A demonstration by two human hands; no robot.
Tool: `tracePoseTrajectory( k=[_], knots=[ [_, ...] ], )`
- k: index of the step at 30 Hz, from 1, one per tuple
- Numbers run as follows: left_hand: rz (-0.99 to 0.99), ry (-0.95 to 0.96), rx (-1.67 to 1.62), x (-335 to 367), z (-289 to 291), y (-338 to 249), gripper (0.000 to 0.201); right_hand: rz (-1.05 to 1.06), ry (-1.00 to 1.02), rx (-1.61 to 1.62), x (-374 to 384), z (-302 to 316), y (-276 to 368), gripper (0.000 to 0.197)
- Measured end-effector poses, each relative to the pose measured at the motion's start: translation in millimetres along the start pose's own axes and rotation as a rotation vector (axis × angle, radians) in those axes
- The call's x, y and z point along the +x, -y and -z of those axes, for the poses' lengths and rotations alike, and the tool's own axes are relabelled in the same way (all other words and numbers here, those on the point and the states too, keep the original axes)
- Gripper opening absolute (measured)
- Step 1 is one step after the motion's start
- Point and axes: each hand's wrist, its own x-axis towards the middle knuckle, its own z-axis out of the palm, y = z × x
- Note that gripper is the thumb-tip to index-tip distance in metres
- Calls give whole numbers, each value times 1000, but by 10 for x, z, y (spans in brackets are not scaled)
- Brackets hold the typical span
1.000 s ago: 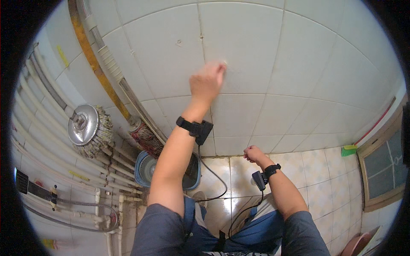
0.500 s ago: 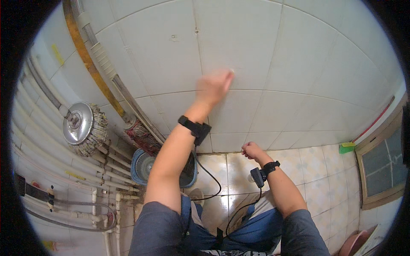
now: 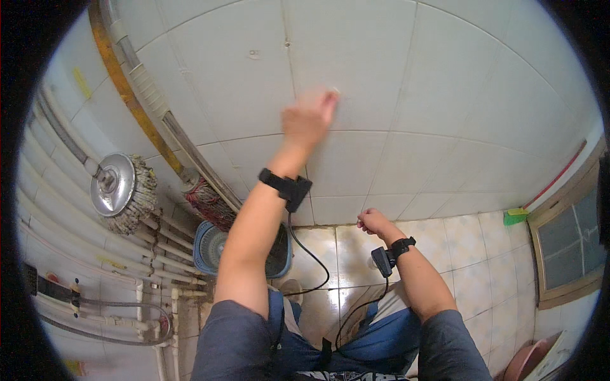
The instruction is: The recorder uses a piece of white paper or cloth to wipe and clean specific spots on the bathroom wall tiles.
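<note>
Tiled wall (image 3: 464, 82) | left hand (image 3: 306, 122) pinching small pale object (image 3: 335, 93) | right hand (image 3: 375, 222) loosely curled | yellow strip (image 3: 112, 261) unreadable

My left hand (image 3: 306, 120) is up by the white tile wall (image 3: 362, 51), a bit blurry. Its fingers pinch a tiny pale bit (image 3: 335, 91), too fuzzy to name. My right hand (image 3: 375, 222) is curled up lower down, over the floor (image 3: 422, 241). Each wrist has a black band. The blue tub (image 3: 200, 261) and mops (image 3: 141, 193) are on my left.
</note>
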Motion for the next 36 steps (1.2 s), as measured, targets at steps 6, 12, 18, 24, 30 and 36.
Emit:
tracePoseTrajectory(
  k=[6,12,18,24,30,36],
  knots=[
    [129,-141,-167,63,91,26,9,-30,35,-6,-50,-56,100,14],
    [-211,175,-70,-448,-399,-95,7,54,40,-27,12,-80,66,13],
    [-18,30,61,-28,4,42,6,41,62,-16,-53,-55,128,14],
    [-149,-70,-109,-298,-286,7,4,17,18,-14,-36,1,95,15],
    [-343,168,-90,-443,-500,-49,3,84,36,-75,33,-75,144,14],
    [-58,-105,-67,84,-206,-328,4,131,-31,-83,12,-125,112,28]
  ],
)
